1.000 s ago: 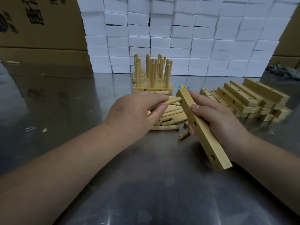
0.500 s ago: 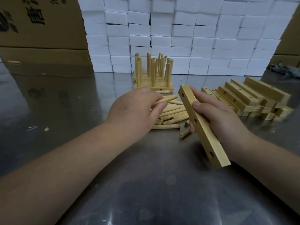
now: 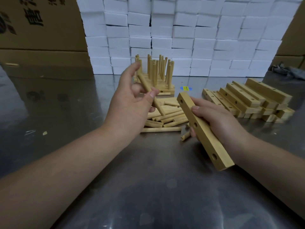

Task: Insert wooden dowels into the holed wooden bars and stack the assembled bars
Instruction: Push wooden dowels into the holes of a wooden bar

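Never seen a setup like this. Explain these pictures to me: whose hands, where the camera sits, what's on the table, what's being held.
There is no machine here: a person works with bare hands. Every picture comes from one wide camera worn on their head, looking forward and down, so the arms reach in from below. The left hand pinches one dowel above the metal table. The right hand grips a tilted bar showing three holes. On the table lie loose dowels, a pile of bare bars to the right, and farther back a finished stack with upright dowels. White boxes stand behind.
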